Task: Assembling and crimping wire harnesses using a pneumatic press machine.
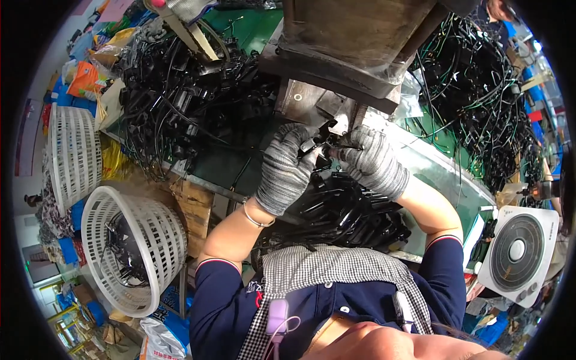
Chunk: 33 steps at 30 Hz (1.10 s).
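Observation:
My left hand (282, 171), in a grey striped knit glove, is closed around a small black plastic part (324, 146) with a shiny face. From the other side my right hand (375, 165), gloved alike, pinches the same part; its fingertips are partly hidden. Both hands are just in front of the metal bed (300, 99) of a large press-like machine (354, 36). Below my hands, close to my body, lies a heap of glossy black parts (342, 213). Another pile of black parts with cables (174, 108) covers the table to the left.
Black and green cables (480, 90) are heaped at the right. A white fan (517, 255) stands right of my arm. Two white plastic baskets (159, 234) (78, 159) are at the left, the nearer holding black parts. Part of another person (498, 11) shows at the far right.

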Each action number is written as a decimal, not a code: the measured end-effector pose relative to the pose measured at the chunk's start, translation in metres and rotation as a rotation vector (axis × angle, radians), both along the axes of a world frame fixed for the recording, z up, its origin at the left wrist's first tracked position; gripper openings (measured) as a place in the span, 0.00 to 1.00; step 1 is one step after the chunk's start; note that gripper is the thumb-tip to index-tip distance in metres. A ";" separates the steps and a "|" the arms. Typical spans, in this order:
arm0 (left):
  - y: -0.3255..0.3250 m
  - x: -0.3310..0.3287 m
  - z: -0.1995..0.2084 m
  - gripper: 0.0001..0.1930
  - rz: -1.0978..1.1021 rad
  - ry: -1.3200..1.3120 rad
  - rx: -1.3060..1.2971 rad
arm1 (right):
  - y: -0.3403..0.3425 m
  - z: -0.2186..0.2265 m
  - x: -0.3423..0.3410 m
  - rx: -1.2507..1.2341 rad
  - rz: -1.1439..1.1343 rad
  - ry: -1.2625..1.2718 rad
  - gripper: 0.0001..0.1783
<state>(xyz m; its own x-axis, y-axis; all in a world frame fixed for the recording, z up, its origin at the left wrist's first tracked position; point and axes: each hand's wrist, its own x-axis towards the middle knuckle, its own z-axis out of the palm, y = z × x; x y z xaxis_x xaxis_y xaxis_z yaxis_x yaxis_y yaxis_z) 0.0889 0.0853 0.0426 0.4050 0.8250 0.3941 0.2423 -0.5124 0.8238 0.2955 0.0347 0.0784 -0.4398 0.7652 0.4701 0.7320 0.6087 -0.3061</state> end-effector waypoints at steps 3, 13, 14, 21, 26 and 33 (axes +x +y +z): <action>-0.003 0.003 0.003 0.13 0.046 -0.033 0.087 | -0.004 0.001 -0.002 -0.019 -0.016 -0.002 0.13; -0.029 -0.011 0.030 0.15 0.026 -0.221 0.084 | -0.017 0.015 -0.017 0.062 0.122 -0.010 0.18; -0.030 -0.013 0.033 0.15 0.033 -0.222 0.084 | -0.017 0.015 -0.020 0.062 0.128 -0.010 0.18; -0.027 -0.030 0.040 0.14 0.135 -0.130 0.302 | -0.013 0.038 -0.051 0.220 0.075 -0.215 0.22; -0.033 -0.040 0.045 0.13 0.185 -0.109 0.422 | -0.018 0.049 -0.069 0.223 0.064 -0.329 0.21; -0.077 -0.052 0.091 0.13 0.028 -0.146 0.457 | -0.053 0.083 -0.055 0.505 0.223 -0.292 0.20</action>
<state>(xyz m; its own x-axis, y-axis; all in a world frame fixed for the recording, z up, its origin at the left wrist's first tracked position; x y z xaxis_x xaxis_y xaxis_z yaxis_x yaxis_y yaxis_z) 0.0371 0.0079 0.1337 0.2981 0.5641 0.7700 0.1597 -0.8248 0.5424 0.2408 -0.0188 0.1609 -0.7282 0.3549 0.5863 0.5805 0.7741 0.2525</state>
